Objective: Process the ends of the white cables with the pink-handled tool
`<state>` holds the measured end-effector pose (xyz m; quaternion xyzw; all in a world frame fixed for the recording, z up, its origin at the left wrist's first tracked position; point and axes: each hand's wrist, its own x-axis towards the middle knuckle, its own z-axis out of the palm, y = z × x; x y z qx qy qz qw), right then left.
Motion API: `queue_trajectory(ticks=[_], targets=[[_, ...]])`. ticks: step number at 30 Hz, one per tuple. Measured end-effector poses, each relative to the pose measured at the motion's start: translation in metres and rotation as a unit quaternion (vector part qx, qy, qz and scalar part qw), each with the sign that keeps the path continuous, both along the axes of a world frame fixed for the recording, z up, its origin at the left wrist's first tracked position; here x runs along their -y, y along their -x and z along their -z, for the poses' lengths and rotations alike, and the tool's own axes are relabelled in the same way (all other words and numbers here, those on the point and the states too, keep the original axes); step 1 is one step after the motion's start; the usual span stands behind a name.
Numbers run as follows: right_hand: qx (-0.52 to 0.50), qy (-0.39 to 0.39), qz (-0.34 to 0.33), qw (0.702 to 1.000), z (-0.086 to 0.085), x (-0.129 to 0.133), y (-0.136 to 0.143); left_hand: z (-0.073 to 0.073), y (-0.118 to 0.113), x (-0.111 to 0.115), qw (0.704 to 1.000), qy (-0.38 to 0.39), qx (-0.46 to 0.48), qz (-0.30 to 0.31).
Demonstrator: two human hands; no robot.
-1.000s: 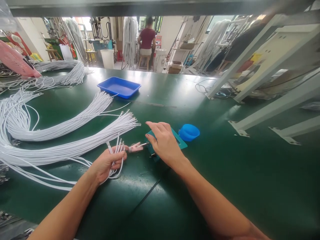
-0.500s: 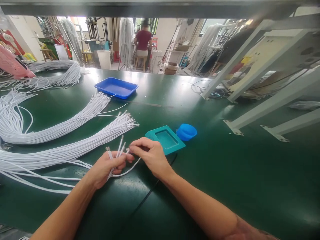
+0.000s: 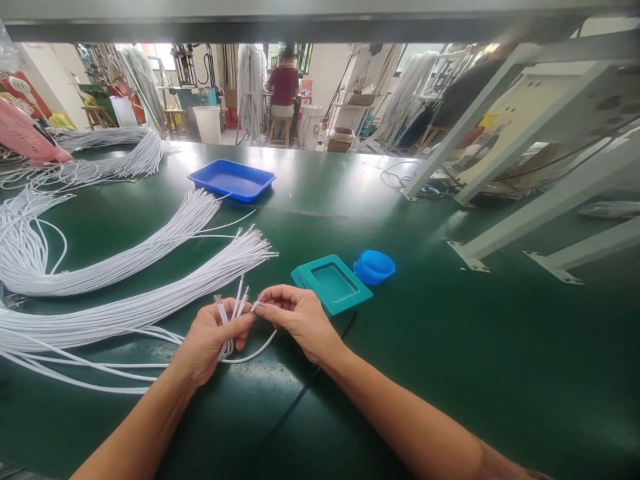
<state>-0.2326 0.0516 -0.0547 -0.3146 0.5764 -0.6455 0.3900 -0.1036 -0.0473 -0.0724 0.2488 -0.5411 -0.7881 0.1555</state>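
Several white cables (image 3: 223,312) are gripped in my left hand (image 3: 213,337), their metal-tipped ends sticking up past the fingers. My right hand (image 3: 300,317) pinches the end of one white cable (image 3: 257,305) right beside my left thumb; this cable loops down below the hands. Behind and left of my hands, a thick bundle of white cables (image 3: 150,303) lies on the green table (image 3: 425,373), loose ends pointing right. Just beyond my right hand is a teal tray (image 3: 334,283), with a round blue cup (image 3: 375,267) touching or close to its right side.
A blue tray (image 3: 233,180) sits farther back, near a second cable bundle (image 3: 140,257). More coiled cables (image 3: 145,153) lie at the back left. White metal legs (image 3: 500,220) stand on the right. A person (image 3: 283,87) sits in the background.
My right fingers have shifted slightly at the cable end, whose tip now shows more clearly between the hands. The whole view has tilted a little, moving the scene slightly lower.
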Motion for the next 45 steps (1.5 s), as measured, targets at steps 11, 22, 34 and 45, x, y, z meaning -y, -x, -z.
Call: queue_trajectory(ticks=[11, 22, 34, 45], targets=[[0.007, 0.035, 0.037, 0.999, -0.003, 0.000, -0.002, -0.004, 0.000, -0.004, 0.999, 0.018, 0.019, -0.022], [0.266, 0.010, -0.114, 0.957, 0.000, 0.003, -0.001, -0.007, 0.000, -0.001, 0.998, -0.050, -0.027, 0.037], [-0.257, 0.079, -0.082, 0.960, -0.012, -0.006, 0.008, -0.009, -0.002, 0.001, 0.995, -0.084, 0.002, 0.056], [0.125, 0.039, 0.024, 0.991, 0.001, 0.005, -0.011, -0.002, 0.000, 0.001, 0.994, -0.087, -0.027, 0.064]])
